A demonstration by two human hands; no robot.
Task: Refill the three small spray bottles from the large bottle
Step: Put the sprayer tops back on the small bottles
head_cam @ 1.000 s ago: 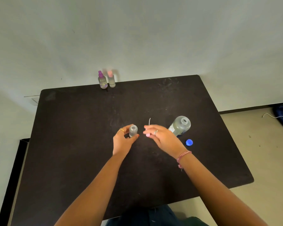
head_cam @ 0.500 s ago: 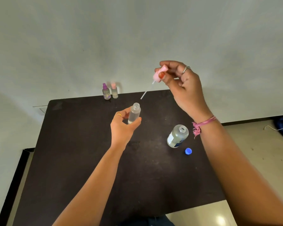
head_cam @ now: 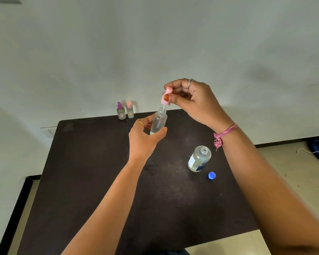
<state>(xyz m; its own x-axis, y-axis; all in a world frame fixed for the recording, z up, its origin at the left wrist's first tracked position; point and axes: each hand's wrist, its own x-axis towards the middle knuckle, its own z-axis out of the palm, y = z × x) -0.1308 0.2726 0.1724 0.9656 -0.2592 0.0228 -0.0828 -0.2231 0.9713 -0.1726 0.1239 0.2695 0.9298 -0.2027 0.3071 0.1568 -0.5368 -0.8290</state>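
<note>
Since half a second ago pink spray cap (head_cam: 165, 97) drops onto the bottle neck, tube inside. Left hand (head_cam: 143, 139) wraps small spray bottle (head_cam: 159, 122) low on its body, held above table (head_cam: 92, 172); light, slick plastic, probably. Right hand (head_cam: 193, 102) pinches cap. Large bottle (head_cam: 199, 159) stands open, right.

No readable text anywhere.
The big bottle (head_cam: 199, 159) had a white and blue label, but the print was way too small and blurry to read.
</note>
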